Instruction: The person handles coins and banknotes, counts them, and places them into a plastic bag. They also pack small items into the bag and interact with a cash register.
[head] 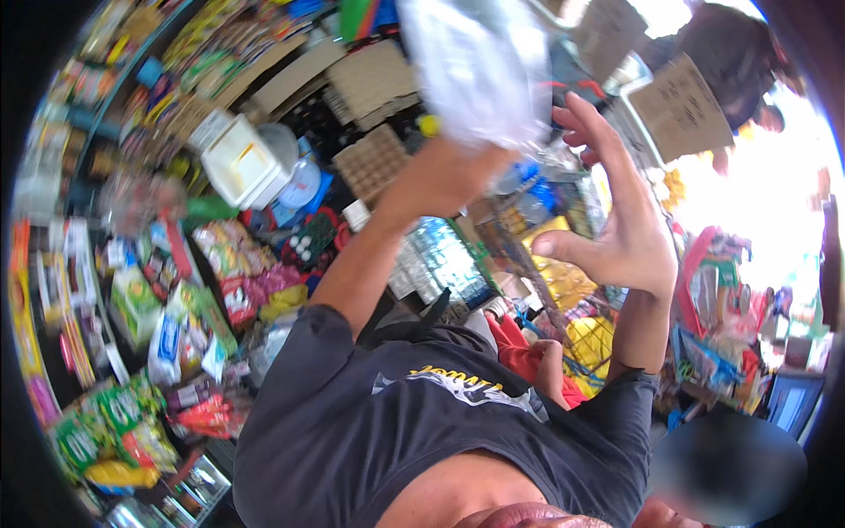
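A clear-white plastic bag [478,72], blurred, stands up from my left hand [455,175]. The fingers of that hand are partly hidden behind the bag's lower end, where they appear closed on it. To the right, my right hand [610,218] is raised with its thumb spread away from the fingers. Its fingertips are close beside the bag, and nothing shows in the palm. Below both hands lie a brown egg tray [371,162] and a glass-topped case with a green edge [455,254].
A white tub [241,162] sits by a blue dial scale [300,185]. Stacked egg trays [373,79] and handwritten cardboard signs [683,109] are farther off. Packaged goods fill shelves at left. A person in red [511,356] is near my right side; another in dark clothing [719,59] stands upper right.
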A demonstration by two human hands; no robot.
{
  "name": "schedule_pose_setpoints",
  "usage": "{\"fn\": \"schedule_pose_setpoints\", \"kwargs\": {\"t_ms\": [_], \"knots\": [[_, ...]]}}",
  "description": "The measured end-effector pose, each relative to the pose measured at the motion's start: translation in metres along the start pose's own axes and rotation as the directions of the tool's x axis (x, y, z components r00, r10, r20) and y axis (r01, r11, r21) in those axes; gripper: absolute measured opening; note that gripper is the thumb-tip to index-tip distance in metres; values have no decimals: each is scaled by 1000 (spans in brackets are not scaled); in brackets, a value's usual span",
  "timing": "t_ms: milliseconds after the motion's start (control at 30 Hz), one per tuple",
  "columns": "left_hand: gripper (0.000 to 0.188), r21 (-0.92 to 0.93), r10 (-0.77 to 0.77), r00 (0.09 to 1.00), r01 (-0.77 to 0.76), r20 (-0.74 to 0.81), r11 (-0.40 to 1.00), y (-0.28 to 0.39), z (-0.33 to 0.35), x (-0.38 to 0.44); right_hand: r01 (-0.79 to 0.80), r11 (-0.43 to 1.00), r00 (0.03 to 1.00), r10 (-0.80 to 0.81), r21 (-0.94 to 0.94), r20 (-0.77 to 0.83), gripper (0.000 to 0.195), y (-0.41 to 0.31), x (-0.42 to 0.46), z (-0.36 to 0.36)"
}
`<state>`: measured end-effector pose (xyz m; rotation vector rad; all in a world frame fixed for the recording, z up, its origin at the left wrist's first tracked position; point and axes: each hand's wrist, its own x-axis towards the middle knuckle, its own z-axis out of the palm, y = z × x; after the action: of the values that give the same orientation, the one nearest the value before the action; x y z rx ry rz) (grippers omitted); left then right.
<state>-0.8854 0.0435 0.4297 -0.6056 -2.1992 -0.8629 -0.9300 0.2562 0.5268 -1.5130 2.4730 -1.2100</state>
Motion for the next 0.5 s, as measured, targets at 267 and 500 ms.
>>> {"fn": "schedule_pose_setpoints", "kwargs": {"t_ms": [267, 500], "knots": [[34, -513, -610, 764, 618, 211, 596, 59, -77, -113, -242, 786, 968, 155, 569, 197, 31, -91, 35, 146], [46, -449, -662, 750, 589, -8, 672, 131, -139, -230, -188, 514, 963, -71, 837, 259, 37, -168, 7, 216]]}}
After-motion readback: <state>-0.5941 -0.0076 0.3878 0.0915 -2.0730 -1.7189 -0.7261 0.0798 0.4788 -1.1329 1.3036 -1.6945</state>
